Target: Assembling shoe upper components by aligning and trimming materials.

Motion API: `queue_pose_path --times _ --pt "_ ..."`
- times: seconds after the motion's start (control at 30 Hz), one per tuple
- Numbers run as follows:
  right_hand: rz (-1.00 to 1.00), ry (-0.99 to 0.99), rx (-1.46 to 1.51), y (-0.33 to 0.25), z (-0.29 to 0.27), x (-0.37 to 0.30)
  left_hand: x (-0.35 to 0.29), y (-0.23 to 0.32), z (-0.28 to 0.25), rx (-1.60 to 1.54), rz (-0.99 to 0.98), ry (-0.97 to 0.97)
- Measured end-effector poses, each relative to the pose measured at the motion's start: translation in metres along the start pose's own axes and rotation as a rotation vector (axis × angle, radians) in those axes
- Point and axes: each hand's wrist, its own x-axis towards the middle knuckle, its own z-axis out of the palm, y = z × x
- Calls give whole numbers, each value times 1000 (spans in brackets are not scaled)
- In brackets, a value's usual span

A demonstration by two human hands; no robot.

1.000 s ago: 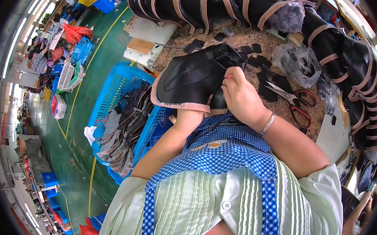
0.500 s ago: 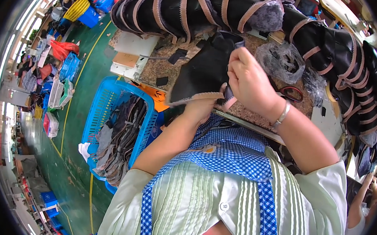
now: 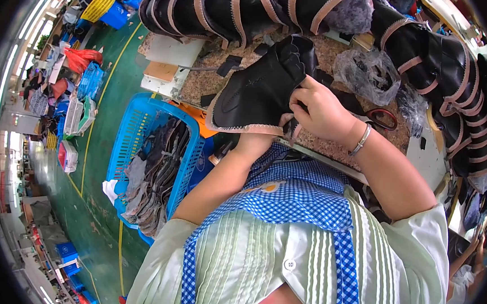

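Upper [image 3: 250, 93] is up in both hands, over the near edge of the bench [image 3: 326, 143], tilted, narrow end away from the body, wide end down-L. R hand [image 3: 321, 111] is at its R edge, fingers curled in tight, tips pinching the leather there; exact grip partly hidden by the knuckles. L hand [image 3: 255, 144] comes in from below, under the wide hem; most of its fingers are behind the leather, so can't tell if spread or pressed together.

Upper = smooth blk leather, slight sheen, curved stitched line on the wide part, gathered/folded at the narrow end. Hem has a pinkish-tan strip w/ zigzag edge.

Bench top: speckled brown, w/ small flat blk scraps [image 3: 228, 66]. Clear crinkled plastic bag [image 3: 367, 76] R of the upper; scissors [image 3: 395, 121] near R wrist, only a red loop handle clearly seen. Along the far side, a long overlapping row [image 3: 265, 9] of similar blk pcs, tan zigzag edging, fuzzy grey lining at one end. L of bench: blue basket [image 3: 121, 138], slotted plastic walls, stuffed w/ grey + dark floppy pcs. Metal bracelet [image 3: 360, 140] on R wrist.
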Motion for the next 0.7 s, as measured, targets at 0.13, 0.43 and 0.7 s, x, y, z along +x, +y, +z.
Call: queue_pose_path --times 0.13,0.43,0.7 --pt "-79 -53 -70 3 21 -5 -19 -1 -6 58 -89 -59" --pt "-137 -41 12 11 35 -2 -53 12 -10 -386 -603 67" --pt "-143 -142 -107 3 34 -4 -78 2 -6 -550 -698 217"
